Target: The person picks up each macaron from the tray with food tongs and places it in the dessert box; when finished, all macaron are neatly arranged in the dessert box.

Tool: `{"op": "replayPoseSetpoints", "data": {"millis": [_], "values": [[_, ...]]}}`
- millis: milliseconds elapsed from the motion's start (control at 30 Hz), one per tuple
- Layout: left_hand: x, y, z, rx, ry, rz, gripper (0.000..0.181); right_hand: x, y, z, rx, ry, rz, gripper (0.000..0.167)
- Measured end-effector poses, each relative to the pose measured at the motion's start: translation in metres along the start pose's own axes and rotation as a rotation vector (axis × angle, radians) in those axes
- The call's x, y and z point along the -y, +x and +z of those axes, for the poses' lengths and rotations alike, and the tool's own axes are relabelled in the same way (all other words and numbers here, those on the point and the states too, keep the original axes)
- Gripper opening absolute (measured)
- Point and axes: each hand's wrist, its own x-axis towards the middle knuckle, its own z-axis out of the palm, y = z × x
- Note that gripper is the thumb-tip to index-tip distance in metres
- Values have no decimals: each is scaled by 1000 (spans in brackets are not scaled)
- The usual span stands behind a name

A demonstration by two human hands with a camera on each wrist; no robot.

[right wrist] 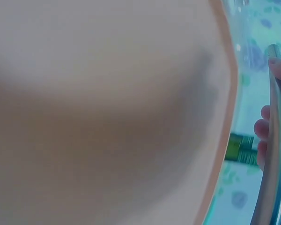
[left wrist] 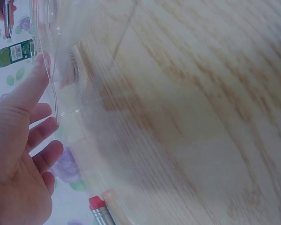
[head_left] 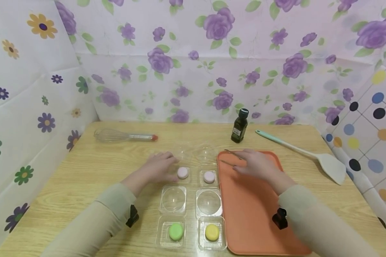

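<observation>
My left hand (head_left: 157, 167) is beside an open clear plastic box holding a pink macaron (head_left: 182, 172); its thumb and fingers (left wrist: 43, 131) touch the box's edge (left wrist: 56, 101) without curling round it. My right hand (head_left: 255, 165) holds metal tongs (head_left: 232, 155) over the tray's far end, tips apart with nothing between them and pointing left. A second pink macaron (head_left: 209, 176) sits in the neighbouring box. Nearer me, a green macaron (head_left: 176, 231) and a yellow macaron (head_left: 212, 232) lie in open boxes with raised clear lids (head_left: 209, 202).
An orange tray (head_left: 247, 221) lies right of the boxes. Behind it stand a dark bottle (head_left: 239, 126) and a pale spatula (head_left: 330, 166). A whisk (head_left: 125, 136) lies at the back left. Flowered cloth walls (head_left: 193, 71) border the table.
</observation>
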Motion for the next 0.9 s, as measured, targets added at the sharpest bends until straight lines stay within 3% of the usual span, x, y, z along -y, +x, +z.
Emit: {"op": "replayPoseSetpoints", "data": {"millis": [233,900], "values": [[-1,0,-2,-9,-1,2,72,-29,-15,-6,-67,-60,6,54],[-1,-1,-1,-3,4,-1,70,-90,-62,-13,-39,-54,186,60]]}}
